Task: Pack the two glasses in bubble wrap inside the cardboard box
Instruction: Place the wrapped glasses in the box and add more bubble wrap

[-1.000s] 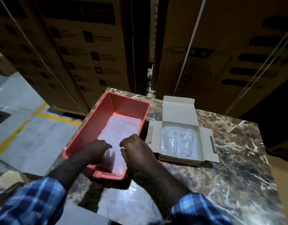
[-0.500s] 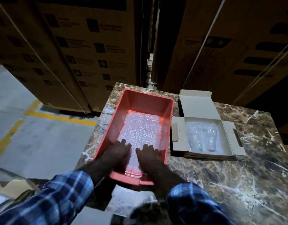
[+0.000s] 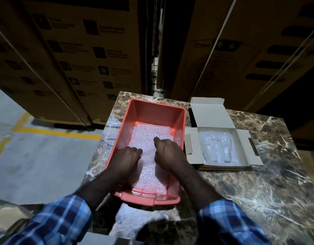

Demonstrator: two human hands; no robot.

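Note:
A red plastic tray (image 3: 181, 121) sits on the marble table with a sheet of bubble wrap (image 3: 149, 133) lying flat in its bottom. Both hands are inside the tray on that sheet. My left hand (image 3: 127, 157) has its fingers curled into the wrap near the tray's left wall. My right hand (image 3: 167, 152) is beside it, fingers curled and pinching the wrap. To the right stands the open cardboard box (image 3: 210, 114), its flaps spread. Two clear glasses (image 3: 218, 147) lie side by side inside it on clear wrapping.
The marble table (image 3: 258, 183) stretches to the right and toward me. Tall stacked cardboard cartons (image 3: 82, 59) rise right behind the table. The table's left edge drops to a grey floor with a yellow line (image 3: 52, 132).
Both hands moved further into the tray over the bubble wrap. Their fingers lay flat half a second ago and are now curled into the sheet. The camera moved closer and to the left.

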